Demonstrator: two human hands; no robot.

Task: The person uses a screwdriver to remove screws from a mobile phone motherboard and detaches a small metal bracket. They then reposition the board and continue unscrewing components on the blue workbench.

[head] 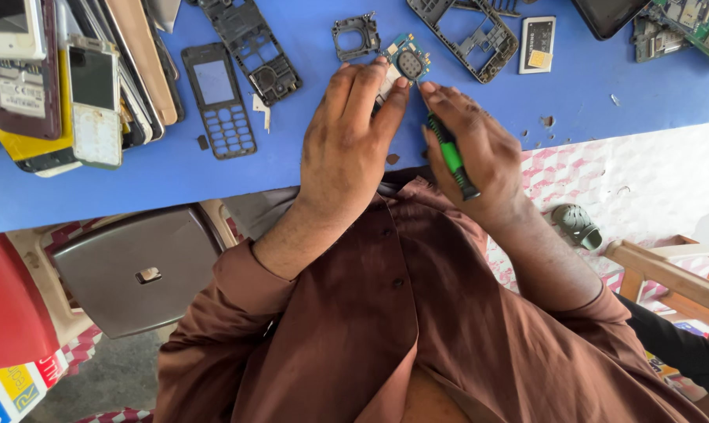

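Left hand (346, 141): my fingertips pinch the small green phone circuit board (407, 61).
Right hand (476, 153): I'm clenching a green-and-black screwdriver (451, 157), tip just beside that pinch.

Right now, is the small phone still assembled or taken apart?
Taken apart: its circuit board lies bare between the fingertips, with the keypad cover lying apart.

Illumination was bright, even daylight, diffuse, source not determinable. Shadows were soft and short, lying directly beneath the left hand (346, 149) and right hand (476, 153) on the blue matte tabletop (605, 78). No glare was noted on it. Focus was sharp around the hands. Mild wide-angle bending appeared toward the frame edges. No motion blur was recorded.
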